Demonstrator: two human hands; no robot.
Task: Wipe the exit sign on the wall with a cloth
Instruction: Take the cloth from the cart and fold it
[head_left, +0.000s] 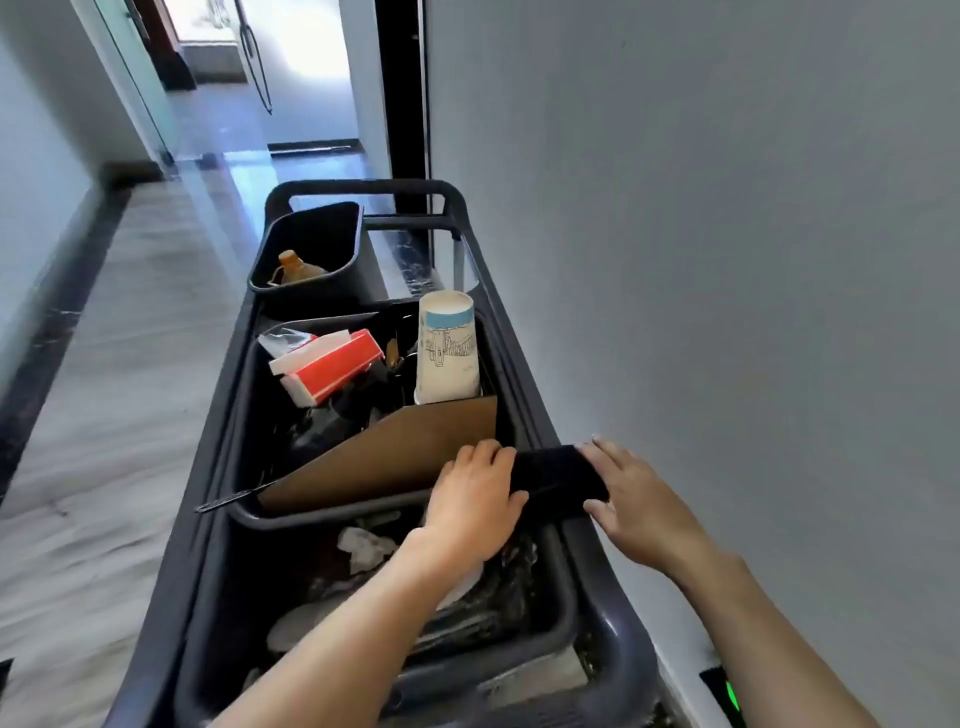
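Both hands are on a dark cloth (558, 475) draped over the cart (524, 364) rim by the wall: left hand (475, 499) fingers curled over one end, right hand (636, 501) pinching the other. The exit sign (724, 693) sits low on the wall, mostly cut off at the bottom edge, only a green glow showing. The stuff in the near bin is hard to make out.

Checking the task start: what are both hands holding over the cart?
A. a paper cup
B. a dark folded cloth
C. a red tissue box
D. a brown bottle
B: the left hand and right hand each grip an end of the dark cloth.
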